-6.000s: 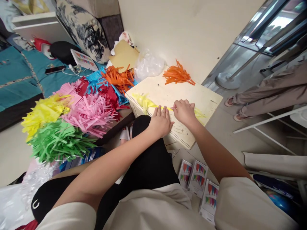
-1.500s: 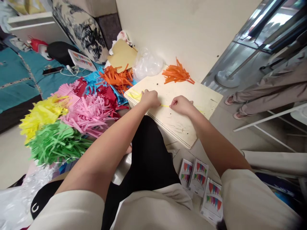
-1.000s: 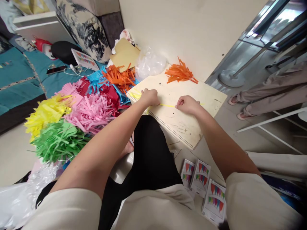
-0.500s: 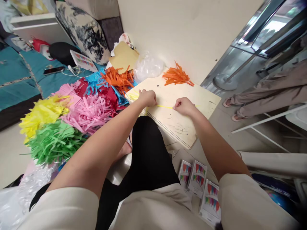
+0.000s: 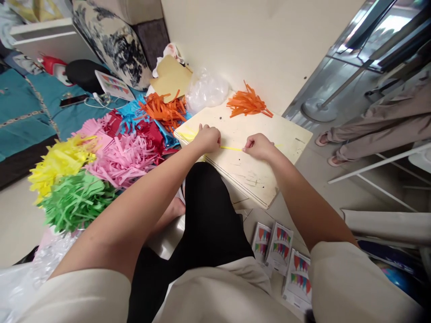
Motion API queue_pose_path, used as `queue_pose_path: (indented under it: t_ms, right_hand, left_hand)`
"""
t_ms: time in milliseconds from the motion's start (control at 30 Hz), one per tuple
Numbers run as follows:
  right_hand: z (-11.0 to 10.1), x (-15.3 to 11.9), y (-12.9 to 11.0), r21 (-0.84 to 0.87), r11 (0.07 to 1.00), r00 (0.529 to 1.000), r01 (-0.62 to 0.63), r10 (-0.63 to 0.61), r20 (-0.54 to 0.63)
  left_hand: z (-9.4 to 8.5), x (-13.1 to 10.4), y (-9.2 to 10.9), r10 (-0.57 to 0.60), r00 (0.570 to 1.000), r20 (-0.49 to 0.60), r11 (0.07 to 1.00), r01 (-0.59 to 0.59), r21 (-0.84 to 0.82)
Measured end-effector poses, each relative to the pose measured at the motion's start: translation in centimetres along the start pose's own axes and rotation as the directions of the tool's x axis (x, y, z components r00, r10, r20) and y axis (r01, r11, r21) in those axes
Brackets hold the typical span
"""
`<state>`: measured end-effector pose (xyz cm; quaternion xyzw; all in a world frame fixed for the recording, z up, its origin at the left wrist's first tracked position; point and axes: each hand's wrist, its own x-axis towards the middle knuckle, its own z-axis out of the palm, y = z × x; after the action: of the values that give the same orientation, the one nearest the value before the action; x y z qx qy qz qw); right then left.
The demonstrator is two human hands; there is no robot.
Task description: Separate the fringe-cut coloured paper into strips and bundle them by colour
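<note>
Over the cream board (image 5: pixel 256 172), a thin yellow twisted strip of paper (image 5: pixel 231 148) is drawn straight between my two hands. My left hand (image 5: pixel 209 138) is closed on its left part, and pale yellow fringe (image 5: pixel 187 135) spreads on the board beyond that hand. My right hand (image 5: pixel 257 146) pinches the strip's right part between thumb and fingers; a little yellow shows behind it. An orange paper tassel (image 5: pixel 249 105) lies at the board's far edge, apart from both hands.
Left of the board are heaps of fringed paper: pink (image 5: pixel 123 159), yellow (image 5: pixel 62 163), green (image 5: pixel 79 199) and orange (image 5: pixel 164 112). A clear plastic bag (image 5: pixel 206 92) sits behind. Printed boxes (image 5: pixel 280 246) lie on the floor at right. Another person's legs (image 5: pixel 370 134) stand farther right.
Both hands keep hold of the yellow paper, with almost no movement. The view has shifted slightly.
</note>
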<state>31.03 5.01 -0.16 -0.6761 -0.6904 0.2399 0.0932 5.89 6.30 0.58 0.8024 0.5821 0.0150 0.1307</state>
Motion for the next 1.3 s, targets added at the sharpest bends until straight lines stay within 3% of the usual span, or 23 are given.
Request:
queue_pose_path:
  t_ms: [200,500,700,933,1067,1167,1300]
  right_hand:
    - [0.1,-0.1,0.0,0.019,1.0,1.0,-0.003,0.003,-0.014]
    - [0.1,-0.2,-0.1,0.027,1.0,1.0,0.006,-0.006,-0.012]
    - [0.2,-0.4,-0.1,0.014,1.0,1.0,0.002,-0.002,-0.015]
    - [0.5,-0.4,0.7,-0.01,0.999,0.998,0.053,-0.054,-0.032]
    - [1.4,-1.7,0.4,-0.059,0.989,0.988,0.133,-0.137,-0.078]
    - [2.2,-3.5,0.1,-0.173,0.954,0.946,0.246,-0.275,-0.171]
    - [2.8,-6.1,-0.6,-0.349,0.884,0.898,0.312,-0.394,-0.196]
  left_hand:
    - [-0.8,1.3,1.2,-0.132,0.988,0.081,0.991,0.13,0.028]
    - [-1.3,1.4,1.4,-0.182,0.971,0.157,0.982,0.186,-0.01]
    - [-0.2,-0.6,1.5,-0.073,0.997,-0.022,0.994,0.071,-0.083]
    - [-0.2,-1.6,0.2,-0.021,1.0,-0.022,0.985,0.017,-0.171]
    - [-0.3,-3.3,1.2,0.077,0.992,-0.103,0.996,-0.082,-0.042]
    - [0.2,-5.3,2.3,0.195,0.972,-0.134,0.979,-0.185,0.084]
    - [1.2,-7.3,3.3,0.208,0.969,-0.134,0.973,-0.191,0.13]
